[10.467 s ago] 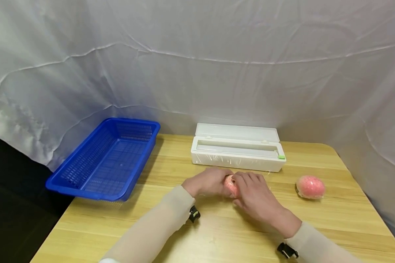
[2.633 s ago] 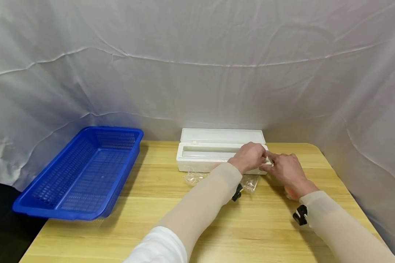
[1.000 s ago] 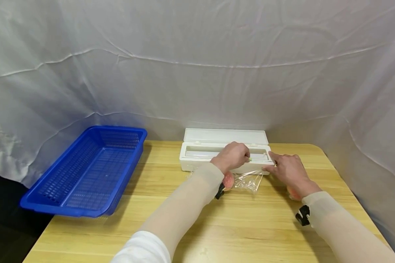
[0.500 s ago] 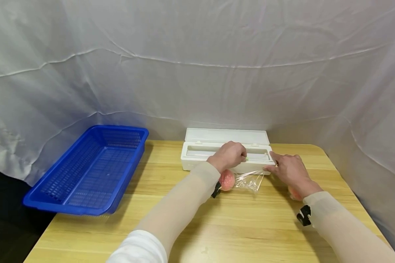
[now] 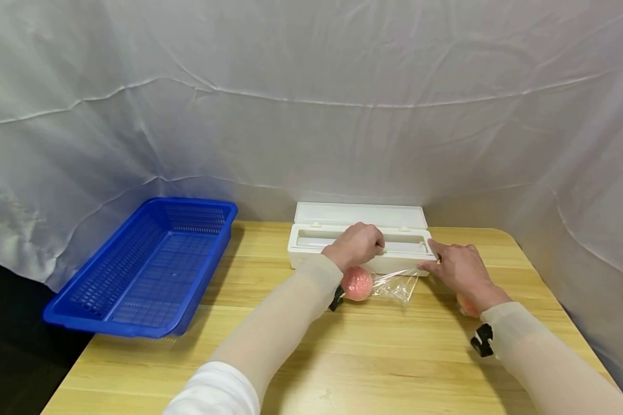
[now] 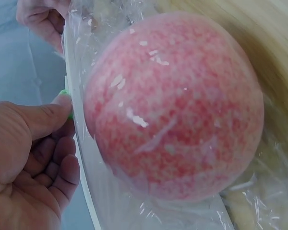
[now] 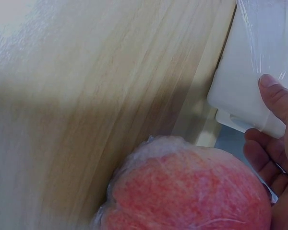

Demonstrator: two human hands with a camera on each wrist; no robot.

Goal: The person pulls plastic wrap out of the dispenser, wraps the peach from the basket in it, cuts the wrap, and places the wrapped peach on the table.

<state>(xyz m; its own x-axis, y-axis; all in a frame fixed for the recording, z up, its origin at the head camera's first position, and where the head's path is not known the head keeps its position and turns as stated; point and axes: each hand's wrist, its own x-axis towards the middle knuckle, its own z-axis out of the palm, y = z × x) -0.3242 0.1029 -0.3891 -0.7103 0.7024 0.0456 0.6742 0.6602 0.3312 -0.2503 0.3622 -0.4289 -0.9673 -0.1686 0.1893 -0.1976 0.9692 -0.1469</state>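
Note:
A white cling film dispenser (image 5: 311, 257) stands at the back of the table with its lid raised. My left hand (image 5: 357, 245) pinches the small green cutter slide (image 6: 67, 103) on its front edge between thumb and fingers. At the dispenser's right end, my right hand (image 5: 459, 270) grips the corner, its thumb (image 7: 277, 96) on the front face. Clear film (image 5: 397, 285) hangs down the front. A round, pink speckled fruit (image 5: 357, 283) lies against this film, under the left wrist. Another reddish fruit (image 7: 187, 191), wrapped in film, sits beneath the right wrist, mostly hidden in the head view.
A blue perforated plastic basket (image 5: 223, 253) stands on the left, reaching over the table's left edge. Grey-white cloth (image 5: 342, 115) hangs behind and beside the wooden table (image 5: 374, 369). Bare wood lies in front of both hands.
Over the last seconds my left hand has slid the green slide leftward from the dispenser's right end, uncovering the pink fruit. My right hand keeps its grip there. Earlier both hands held a fruit.

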